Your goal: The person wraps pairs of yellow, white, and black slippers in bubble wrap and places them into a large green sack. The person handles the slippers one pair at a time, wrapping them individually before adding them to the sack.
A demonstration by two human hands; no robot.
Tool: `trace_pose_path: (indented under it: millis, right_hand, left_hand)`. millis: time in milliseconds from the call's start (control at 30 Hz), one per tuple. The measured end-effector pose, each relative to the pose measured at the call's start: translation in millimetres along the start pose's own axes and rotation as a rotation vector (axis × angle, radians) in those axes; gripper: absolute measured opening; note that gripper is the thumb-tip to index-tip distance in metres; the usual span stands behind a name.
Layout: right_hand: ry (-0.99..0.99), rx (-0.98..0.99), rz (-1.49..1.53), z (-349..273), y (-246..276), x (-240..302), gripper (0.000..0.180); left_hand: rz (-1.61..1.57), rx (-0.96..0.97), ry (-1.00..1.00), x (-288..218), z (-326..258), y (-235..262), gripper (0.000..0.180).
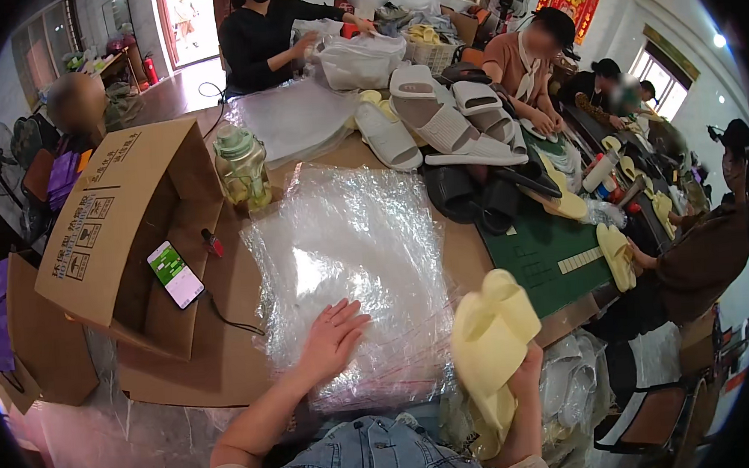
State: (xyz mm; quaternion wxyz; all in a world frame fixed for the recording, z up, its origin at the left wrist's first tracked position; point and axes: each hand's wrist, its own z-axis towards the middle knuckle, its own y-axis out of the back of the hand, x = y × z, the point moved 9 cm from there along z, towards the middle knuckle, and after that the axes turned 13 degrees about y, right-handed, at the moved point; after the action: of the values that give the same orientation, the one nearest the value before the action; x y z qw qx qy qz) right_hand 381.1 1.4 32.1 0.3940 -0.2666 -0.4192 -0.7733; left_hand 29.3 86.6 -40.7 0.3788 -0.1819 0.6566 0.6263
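My left hand point(336, 339) lies flat, fingers stretched out, on a stack of clear plastic bags point(354, 244) in front of me. Held up at the right of the stack is a pair of pale yellow slide sandals point(488, 338), one seeming to lie against the other. My right hand point(527, 375) grips them from the right side; its fingers are partly hidden behind them. Beyond the bags, a heap of grey slides point(445, 127) and black slides point(475, 198) sits on the table.
An open cardboard box point(135, 240) stands at the left, with a phone point(175, 274) propped at it. Behind the bags is a green-lidded jar point(242, 169). A green cutting mat point(547, 258) lies at the right. Several people work around the table, one holding yellow slides point(618, 258).
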Motion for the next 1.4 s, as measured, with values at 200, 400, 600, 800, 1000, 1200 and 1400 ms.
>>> trace_pose_path:
  millis: [200, 400, 600, 800, 1000, 1200, 1400]
  right_hand:
    - [0.23, 0.567, -0.055, 1.1, -75.4, 72.7, 0.025]
    - [0.21, 0.568, -0.22, 16.0, -107.1, 50.0, 0.023]
    - [0.203, 0.507, -0.256, 27.1, -140.8, 53.9, 0.027]
    - [0.259, 0.534, -0.205, 27.0, -177.2, 42.6, 0.025]
    - [0.25, 0.487, -0.235, 28.2, -200.7, 26.3, 0.019]
    - [0.409, 0.401, -0.255, 40.4, -217.2, 24.1, 0.018]
    - [0.125, 0.563, -0.214, 56.9, -244.1, 12.9, 0.019]
  left_hand:
    - [-0.162, -0.006, 0.024, -5.1, 4.3, 11.2, 0.04]
    - [-0.005, -0.093, -0.098, -35.6, -7.3, 30.5, 0.041]
    - [0.076, -0.039, -0.236, -70.3, -17.9, 38.3, 0.042]
    - [0.097, 0.066, -0.321, -90.4, -23.0, 26.2, 0.045]
    - [0.036, 0.036, -0.355, -98.6, -22.7, 33.3, 0.044]
    - [0.045, 0.04, -0.393, -106.5, -24.0, 31.4, 0.044]
    - [-0.214, 0.175, -0.405, -107.2, -27.3, 26.8, 0.043]
